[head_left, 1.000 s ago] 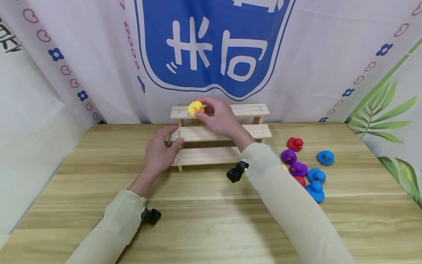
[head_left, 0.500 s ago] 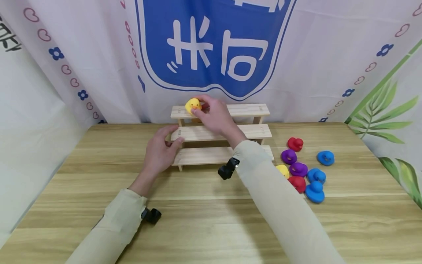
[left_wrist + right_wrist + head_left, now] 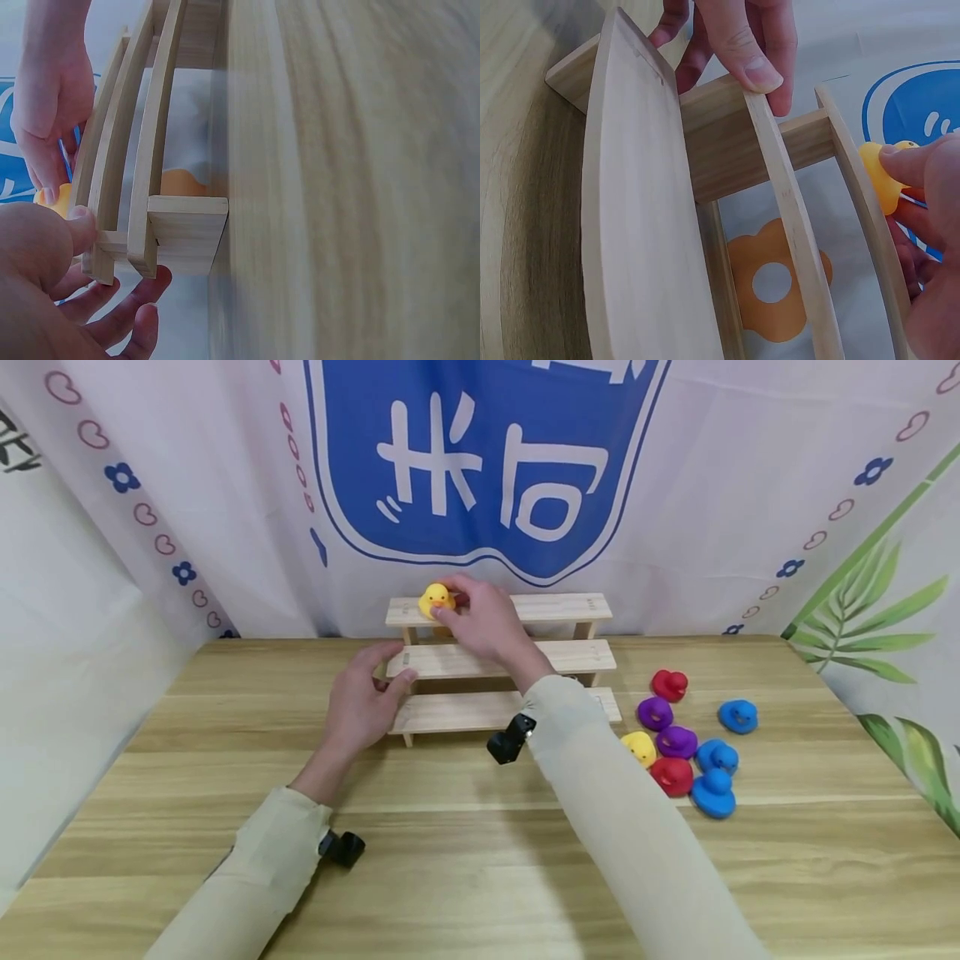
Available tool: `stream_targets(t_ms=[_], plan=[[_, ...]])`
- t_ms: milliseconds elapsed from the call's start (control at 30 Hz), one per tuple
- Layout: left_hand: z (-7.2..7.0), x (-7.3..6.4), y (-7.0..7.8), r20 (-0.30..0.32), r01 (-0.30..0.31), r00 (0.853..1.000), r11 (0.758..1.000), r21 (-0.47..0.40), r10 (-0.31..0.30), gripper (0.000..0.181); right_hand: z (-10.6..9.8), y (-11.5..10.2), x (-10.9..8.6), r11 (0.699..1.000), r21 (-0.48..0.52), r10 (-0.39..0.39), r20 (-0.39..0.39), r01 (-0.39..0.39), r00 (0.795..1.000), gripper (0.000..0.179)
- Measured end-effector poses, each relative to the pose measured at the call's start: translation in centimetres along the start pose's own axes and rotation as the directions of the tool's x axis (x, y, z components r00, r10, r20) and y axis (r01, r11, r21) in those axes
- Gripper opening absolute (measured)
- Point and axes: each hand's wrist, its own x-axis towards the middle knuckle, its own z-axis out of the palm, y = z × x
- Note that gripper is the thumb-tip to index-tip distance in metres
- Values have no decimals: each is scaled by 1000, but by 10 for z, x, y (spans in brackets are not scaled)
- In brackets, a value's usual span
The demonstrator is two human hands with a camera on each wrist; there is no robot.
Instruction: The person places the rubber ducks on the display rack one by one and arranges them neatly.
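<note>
A three-tier wooden display shelf (image 3: 457,712) stands at the back of the table. My right hand (image 3: 486,622) pinches a yellow rubber duck (image 3: 436,597) at the left part of the top tier, its beak toward me. Seen from the right wrist, the duck (image 3: 883,180) sits right at the top board's surface, thumb on one side of it. My left hand (image 3: 363,700) grips the left end of the shelf. In the left wrist view its thumb (image 3: 81,229) lies on the middle board's end, with the fingers curled around the side.
Right of the shelf lie several rubber ducks: red (image 3: 670,685), purple (image 3: 677,742), yellow (image 3: 639,748) and blue (image 3: 713,793). A printed curtain (image 3: 247,485) hangs close behind the shelf. An orange flower-shaped piece (image 3: 769,322) shows behind the boards.
My right hand has shifted slightly left along the top tier with the yellow duck. The left hand keeps its grip on the shelf's end.
</note>
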Motion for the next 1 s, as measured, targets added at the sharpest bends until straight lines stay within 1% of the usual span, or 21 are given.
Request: stream_targets(t_ms=[133, 300, 367, 467, 567, 733, 833, 1000], plan=[[1, 1, 0, 2, -4, 1000, 1000, -4, 4, 51, -1, 0, 0, 1000, 5, 9, 7, -9, 1000, 46], [0, 1, 0, 1, -6, 1000, 1000, -3, 6, 51, -3, -3, -2, 998, 44, 48, 18, -49, 999, 59], [1, 1, 1, -2, -5, 1000, 1000, -2, 5, 51, -4, -2, -4, 996, 65, 53, 11, -53, 999, 64], [1, 0, 1, -3, -7, 1000, 1000, -1, 7, 51, -7, 2, -9, 995, 92, 44, 2, -44, 999, 66], [1, -1, 1, -6, -3, 1000, 1000, -3, 3, 51, -11, 6, -14, 991, 131, 29, 0, -29, 1000, 65], [-1, -3, 2, -16, -7, 1000, 1000, 12, 7, 50, -21, 13, -24, 980, 194, -24, -27, 29, 999, 60], [-1, -3, 2, -14, -11, 1000, 1000, 13, 11, 50, -30, 16, -31, 978, 206, -36, -39, 43, 999, 56], [-1, -3, 2, -13, -12, 1000, 1000, 8, 12, 50, -45, 24, -44, 978, 204, -35, -44, 44, 998, 51]])
